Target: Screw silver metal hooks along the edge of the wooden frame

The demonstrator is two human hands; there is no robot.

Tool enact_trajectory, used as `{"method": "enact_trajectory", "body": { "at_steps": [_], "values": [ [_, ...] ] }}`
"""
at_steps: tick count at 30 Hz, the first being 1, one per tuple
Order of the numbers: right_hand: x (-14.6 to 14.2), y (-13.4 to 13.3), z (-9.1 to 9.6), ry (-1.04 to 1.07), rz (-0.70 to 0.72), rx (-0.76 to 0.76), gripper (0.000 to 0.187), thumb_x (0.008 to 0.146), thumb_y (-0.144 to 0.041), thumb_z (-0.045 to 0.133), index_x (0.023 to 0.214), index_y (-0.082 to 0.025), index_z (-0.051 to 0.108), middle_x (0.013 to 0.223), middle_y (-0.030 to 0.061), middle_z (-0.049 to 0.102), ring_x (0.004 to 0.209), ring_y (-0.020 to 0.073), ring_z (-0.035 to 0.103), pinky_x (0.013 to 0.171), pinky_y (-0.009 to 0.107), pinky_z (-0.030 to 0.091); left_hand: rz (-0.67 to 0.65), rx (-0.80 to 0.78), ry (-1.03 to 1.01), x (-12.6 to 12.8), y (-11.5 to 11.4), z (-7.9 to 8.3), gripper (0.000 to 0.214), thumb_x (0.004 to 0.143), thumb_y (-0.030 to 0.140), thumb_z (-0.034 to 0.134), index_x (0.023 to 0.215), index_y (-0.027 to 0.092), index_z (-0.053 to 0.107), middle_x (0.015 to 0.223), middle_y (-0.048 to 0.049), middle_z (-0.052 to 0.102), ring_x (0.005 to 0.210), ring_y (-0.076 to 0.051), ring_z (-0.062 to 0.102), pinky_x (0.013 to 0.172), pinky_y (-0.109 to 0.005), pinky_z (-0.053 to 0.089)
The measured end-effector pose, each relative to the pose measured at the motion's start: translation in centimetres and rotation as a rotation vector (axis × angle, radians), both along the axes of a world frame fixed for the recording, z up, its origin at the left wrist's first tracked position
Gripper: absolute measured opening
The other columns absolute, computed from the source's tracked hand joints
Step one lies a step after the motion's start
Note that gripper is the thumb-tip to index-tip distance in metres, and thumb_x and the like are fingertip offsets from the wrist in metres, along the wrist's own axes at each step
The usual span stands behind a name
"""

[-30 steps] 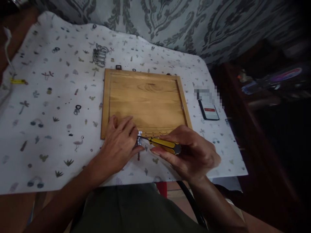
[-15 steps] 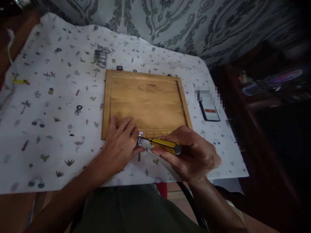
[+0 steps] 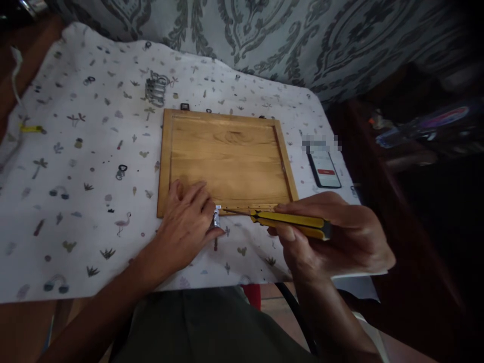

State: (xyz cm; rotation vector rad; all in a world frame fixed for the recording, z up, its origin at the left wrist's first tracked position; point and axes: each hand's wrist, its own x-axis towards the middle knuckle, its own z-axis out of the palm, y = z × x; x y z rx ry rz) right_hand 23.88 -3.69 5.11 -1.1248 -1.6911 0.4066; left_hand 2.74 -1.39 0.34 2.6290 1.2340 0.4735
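Observation:
A framed wooden panel (image 3: 227, 156) lies on the table in front of me, with a row of small holes along its near edge. My left hand (image 3: 187, 222) rests over that edge, fingers bent on the frame and thumb below, gripping a small shiny metal fitting (image 3: 217, 217). The fitting is partly hidden by my fingers, so its exact kind is unclear. My right hand (image 3: 328, 234) is closed around the yellow-and-black handle of a screwdriver (image 3: 291, 222). Its thin shaft points left toward the fitting, the tip a short way right of it.
Several silver metal pieces (image 3: 156, 89) lie in a cluster beyond the panel's far left corner. Small dark fittings (image 3: 185, 107) sit along its far edge. A phone (image 3: 325, 169) lies to the right, a yellow item (image 3: 32, 129) at far left. A patterned cloth (image 3: 94, 212) covers the table.
My right hand has drawn the screwdriver back to the right, taking its tip off the metal fitting. My left hand has stayed in place on the panel's near edge.

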Motion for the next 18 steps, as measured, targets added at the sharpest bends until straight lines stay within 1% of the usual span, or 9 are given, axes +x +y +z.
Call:
{"method": "enact_trajectory", "body": {
  "at_steps": [2, 4, 7, 11, 14, 18],
  "values": [
    [-0.4, 0.2, -0.2, 0.056, -0.127, 0.129, 0.011, 0.086, -0.032, 0.080, 0.093, -0.027, 0.074, 0.075, 0.0044, 0.073, 0.058, 0.0195, 0.066, 0.048, 0.037, 0.056, 0.007, -0.005, 0.005, 0.0, 0.0, 0.1, 0.030, 0.095, 0.043, 0.069, 0.109, 0.017, 0.067, 0.118, -0.0145, 0.068, 0.135, -0.039, 0.052, 0.117, -0.072, 0.031],
    [-0.8, 0.4, -0.6, 0.095, -0.174, 0.164, 0.012, 0.086, -0.035, 0.080, 0.092, -0.026, 0.074, 0.072, 0.0036, 0.071, 0.054, 0.0182, 0.063, 0.045, 0.037, 0.053, 0.015, 0.008, 0.002, 0.1, 0.0, 0.1, 0.031, 0.093, 0.043, 0.072, 0.108, 0.016, 0.067, 0.117, -0.0142, 0.069, 0.134, -0.039, 0.053, 0.117, -0.072, 0.031],
    [-0.9, 0.7, -1.3, 0.153, -0.178, 0.149, 0.013, 0.085, -0.035, 0.081, 0.091, -0.028, 0.072, 0.072, 0.0020, 0.069, 0.052, 0.0165, 0.060, 0.041, 0.034, 0.048, 0.018, 0.023, 0.009, 0.2, 0.0, 0.2, 0.032, 0.091, 0.041, 0.075, 0.108, 0.014, 0.068, 0.115, -0.0158, 0.069, 0.133, -0.041, 0.054, 0.115, -0.072, 0.032],
    [-0.7, 1.1, -2.0, 0.241, -0.157, 0.153, 0.014, 0.086, -0.034, 0.081, 0.088, -0.028, 0.069, 0.072, -0.0003, 0.069, 0.049, 0.0139, 0.056, 0.040, 0.032, 0.046, 0.009, 0.021, 0.009, 0.1, 0.0, 0.2, 0.030, 0.092, 0.038, 0.073, 0.109, 0.013, 0.069, 0.117, -0.0161, 0.070, 0.134, -0.041, 0.053, 0.115, -0.073, 0.032],
    [-0.7, 1.3, -2.3, 0.260, -0.137, 0.133, 0.015, 0.085, -0.032, 0.082, 0.086, -0.028, 0.067, 0.073, -0.0015, 0.070, 0.047, 0.0125, 0.054, 0.041, 0.031, 0.047, 0.009, 0.014, 0.012, 0.0, 0.0, 0.2, 0.030, 0.092, 0.037, 0.073, 0.111, 0.015, 0.069, 0.119, -0.0153, 0.069, 0.136, -0.040, 0.051, 0.117, -0.072, 0.029],
    [-0.7, 1.5, -2.5, 0.260, -0.116, 0.119, 0.015, 0.085, -0.032, 0.080, 0.085, -0.028, 0.066, 0.072, -0.0024, 0.069, 0.050, 0.0133, 0.056, 0.043, 0.030, 0.049, 0.022, 0.009, 0.022, 0.0, -0.1, 0.2, 0.030, 0.091, 0.039, 0.075, 0.112, 0.018, 0.069, 0.120, -0.0131, 0.068, 0.137, -0.039, 0.050, 0.119, -0.070, 0.029]
  ]
}}
